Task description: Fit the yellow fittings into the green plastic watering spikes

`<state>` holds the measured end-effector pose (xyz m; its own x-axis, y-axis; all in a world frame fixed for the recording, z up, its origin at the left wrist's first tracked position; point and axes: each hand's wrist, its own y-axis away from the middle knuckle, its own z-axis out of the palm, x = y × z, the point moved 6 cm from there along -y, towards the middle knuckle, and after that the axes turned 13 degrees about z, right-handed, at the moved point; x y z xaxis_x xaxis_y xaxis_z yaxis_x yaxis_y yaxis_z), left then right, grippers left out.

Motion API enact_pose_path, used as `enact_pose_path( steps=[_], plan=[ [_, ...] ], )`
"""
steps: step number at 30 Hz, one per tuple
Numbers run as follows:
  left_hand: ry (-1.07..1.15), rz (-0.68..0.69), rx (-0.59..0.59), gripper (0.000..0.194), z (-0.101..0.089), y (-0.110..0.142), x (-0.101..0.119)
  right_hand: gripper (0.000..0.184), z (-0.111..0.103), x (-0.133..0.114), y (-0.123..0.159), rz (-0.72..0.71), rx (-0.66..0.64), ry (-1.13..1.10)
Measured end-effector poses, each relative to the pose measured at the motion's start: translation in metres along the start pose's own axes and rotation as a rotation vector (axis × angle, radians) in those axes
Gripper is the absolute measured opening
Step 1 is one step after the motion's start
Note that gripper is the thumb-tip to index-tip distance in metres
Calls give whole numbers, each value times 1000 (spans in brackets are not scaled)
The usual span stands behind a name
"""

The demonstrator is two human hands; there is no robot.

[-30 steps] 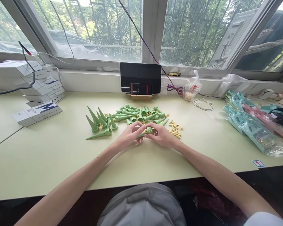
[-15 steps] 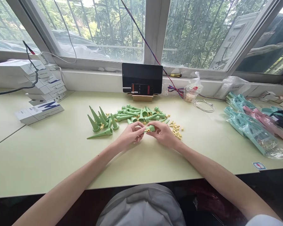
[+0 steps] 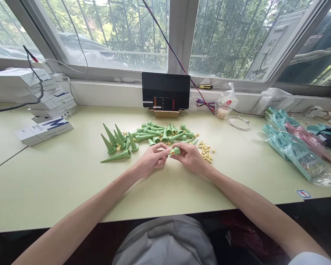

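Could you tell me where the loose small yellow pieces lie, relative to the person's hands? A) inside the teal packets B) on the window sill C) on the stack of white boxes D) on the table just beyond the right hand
D: the small yellow pieces lie scattered on the table just past the right hand, beside the pile of green cones, while both hands hold a green cone.

left hand [image 3: 151, 161]: fingers curled, thumb pinching toward centre | right hand [image 3: 191, 158]: fingers closed in pinch | both forearms angle inward, fingertips nearly meeting
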<state>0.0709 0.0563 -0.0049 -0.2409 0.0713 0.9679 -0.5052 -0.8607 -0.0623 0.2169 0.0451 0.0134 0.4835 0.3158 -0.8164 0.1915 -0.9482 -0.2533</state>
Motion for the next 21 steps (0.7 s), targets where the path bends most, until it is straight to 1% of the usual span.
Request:
enact_pose_path(
  steps=[11, 14, 16, 18, 21],
  plan=[
    [-13, 4, 8, 32, 0, -1, 0, 33, 0, 1, 0, 15, -8, 3],
    [-53, 25, 4, 33, -1, -2, 4, 34, 0, 2, 0, 30, -6, 3],
    [-133, 85, -19, 34, -1, -2, 10, 35, 0, 3, -1, 47, -1, 8],
    [-269, 171, -35, 34, -1, -2, 18, 36, -1, 4, -1, 63, 2, 12],
    [-472, 274, -13, 32, -2, 0, 27, 37, -2, 3, 0, 89, 0, 17]
  ],
)
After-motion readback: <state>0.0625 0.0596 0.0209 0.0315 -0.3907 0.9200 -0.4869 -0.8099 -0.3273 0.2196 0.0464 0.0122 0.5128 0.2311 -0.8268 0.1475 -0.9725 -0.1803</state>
